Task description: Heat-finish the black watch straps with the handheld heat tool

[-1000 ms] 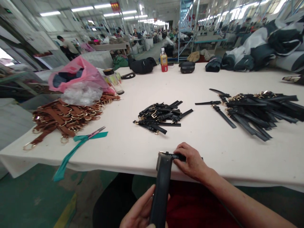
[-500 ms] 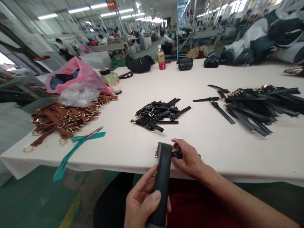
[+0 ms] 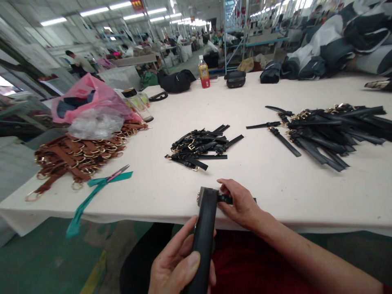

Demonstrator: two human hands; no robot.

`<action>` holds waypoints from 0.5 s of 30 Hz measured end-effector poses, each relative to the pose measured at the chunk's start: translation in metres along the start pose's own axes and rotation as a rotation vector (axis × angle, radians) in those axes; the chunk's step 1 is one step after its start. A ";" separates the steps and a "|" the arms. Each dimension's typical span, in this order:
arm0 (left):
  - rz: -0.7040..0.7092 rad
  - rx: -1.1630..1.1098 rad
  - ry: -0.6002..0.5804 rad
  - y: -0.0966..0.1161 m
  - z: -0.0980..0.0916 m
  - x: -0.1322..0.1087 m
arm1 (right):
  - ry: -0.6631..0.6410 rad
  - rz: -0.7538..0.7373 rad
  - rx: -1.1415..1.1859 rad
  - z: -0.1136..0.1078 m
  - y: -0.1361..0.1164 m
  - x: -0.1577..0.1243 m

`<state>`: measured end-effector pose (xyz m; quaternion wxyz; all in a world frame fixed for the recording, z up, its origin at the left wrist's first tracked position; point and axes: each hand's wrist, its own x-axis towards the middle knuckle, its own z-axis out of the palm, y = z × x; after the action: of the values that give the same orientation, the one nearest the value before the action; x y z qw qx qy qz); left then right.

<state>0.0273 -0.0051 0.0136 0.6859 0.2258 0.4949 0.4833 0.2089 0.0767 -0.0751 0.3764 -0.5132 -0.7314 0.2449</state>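
Tabletop bottle label (image 3: 203, 70) unreadable; left hand (image 3: 174, 267) grips a black strap (image 3: 203, 241).

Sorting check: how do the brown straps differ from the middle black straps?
The brown straps are tan with large rings; the black straps have small buckles. The brown straps form a bigger heap near the left edge of the table; the black straps sit mid-table. Both carry gold-coloured metal.

Matt black leather strap (image 3: 202, 245), metal buckle (image 3: 198, 197)
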 end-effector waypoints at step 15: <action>0.003 0.050 -0.103 0.013 0.002 0.014 | 0.027 0.045 -0.013 0.002 0.000 -0.002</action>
<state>0.0243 0.0130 0.0180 0.7039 0.2682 0.4703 0.4597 0.2079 0.0749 -0.0766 0.3772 -0.5353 -0.7162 0.2414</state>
